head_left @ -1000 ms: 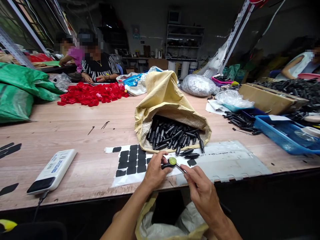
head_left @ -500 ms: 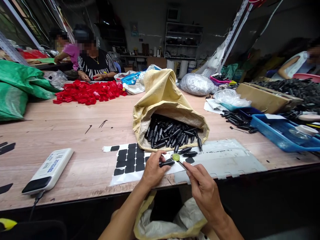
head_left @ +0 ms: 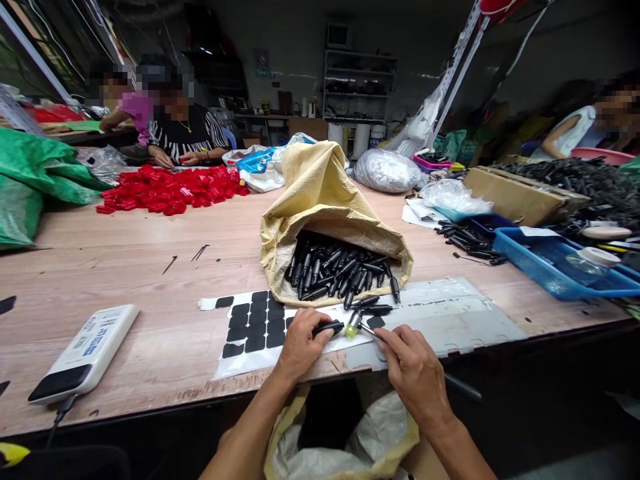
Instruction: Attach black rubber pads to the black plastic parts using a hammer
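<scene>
At the table (head_left: 165,300), the left hand (head_left: 301,341) grips one black tube (head_left: 331,327), the right hand (head_left: 414,367) one slim rod (head_left: 369,330).

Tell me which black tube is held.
The black tube pinched in the left hand; the tubes in and just outside the upper tan sack lie unheld.

Parts (head_left: 330,268) in sack (head_left: 315,177), device (head_left: 87,350) left, tray (head_left: 525,264) right

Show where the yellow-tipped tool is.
In the head view below centre, the yellow-tipped tool is in the right hand, near the black piece in the left hand.
</scene>
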